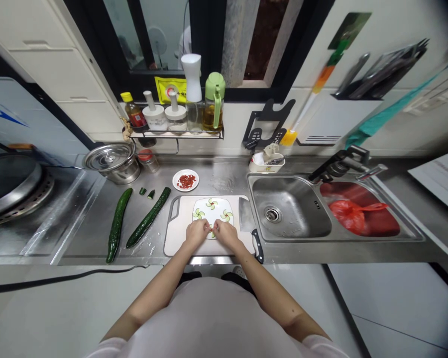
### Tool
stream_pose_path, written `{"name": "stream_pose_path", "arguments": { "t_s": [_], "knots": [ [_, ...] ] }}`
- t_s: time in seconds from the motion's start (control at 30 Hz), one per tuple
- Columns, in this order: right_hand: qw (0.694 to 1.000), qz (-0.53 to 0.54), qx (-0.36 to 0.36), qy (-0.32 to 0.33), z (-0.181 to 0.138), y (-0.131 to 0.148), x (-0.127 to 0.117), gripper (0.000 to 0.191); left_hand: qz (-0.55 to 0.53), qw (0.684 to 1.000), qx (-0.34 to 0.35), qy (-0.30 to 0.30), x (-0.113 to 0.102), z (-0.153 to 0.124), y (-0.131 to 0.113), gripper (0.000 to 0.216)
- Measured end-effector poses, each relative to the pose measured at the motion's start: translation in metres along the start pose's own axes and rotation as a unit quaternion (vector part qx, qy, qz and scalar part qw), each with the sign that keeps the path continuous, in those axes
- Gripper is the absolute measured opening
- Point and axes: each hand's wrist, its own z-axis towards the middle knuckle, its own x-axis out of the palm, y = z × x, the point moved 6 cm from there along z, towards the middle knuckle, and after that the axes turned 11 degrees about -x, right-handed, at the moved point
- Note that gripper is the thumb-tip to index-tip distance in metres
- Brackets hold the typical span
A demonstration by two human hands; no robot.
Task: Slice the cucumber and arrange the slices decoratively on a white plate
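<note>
A white square plate (pixel 213 206) lies on a pale cutting board (pixel 179 233) at the counter's front. On it sit small flower shapes made of cucumber slices (pixel 211 203) with red centres. My left hand (pixel 196 232) and my right hand (pixel 226 233) meet over the plate's near edge, fingers pinched together on a cucumber piece that is mostly hidden. A cleaver (pixel 247 219) rests on the board's right side, just right of my right hand.
Two whole cucumbers (pixel 116 223) (pixel 149 216) and cut ends lie left of the board. A small dish of red berries (pixel 185 180) sits behind. A steel sink (pixel 289 209) with a red basin (pixel 358 214) is right; a pot (pixel 112 161) and stove are left.
</note>
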Motion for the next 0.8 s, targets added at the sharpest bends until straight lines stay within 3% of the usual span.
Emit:
{"name": "stream_pose_path", "arguments": {
  "t_s": [0.33, 0.63, 0.8],
  "knots": [
    [1.000, 0.006, -0.002, -0.018, -0.004, 0.000, -0.006, 0.017, -0.017, 1.000, -0.001, -0.001, 0.002, 0.002, 0.003, 0.013],
    [0.984, 0.114, 0.008, -0.133, -0.015, -0.027, -0.037, 0.018, -0.091, 0.995, -0.033, -0.038, -0.025, 0.003, 0.020, 0.013],
    [0.970, 0.158, 0.006, -0.184, -0.021, -0.040, -0.043, 0.021, -0.128, 0.989, -0.051, -0.059, -0.033, 0.005, 0.034, 0.016]
  ]
}}
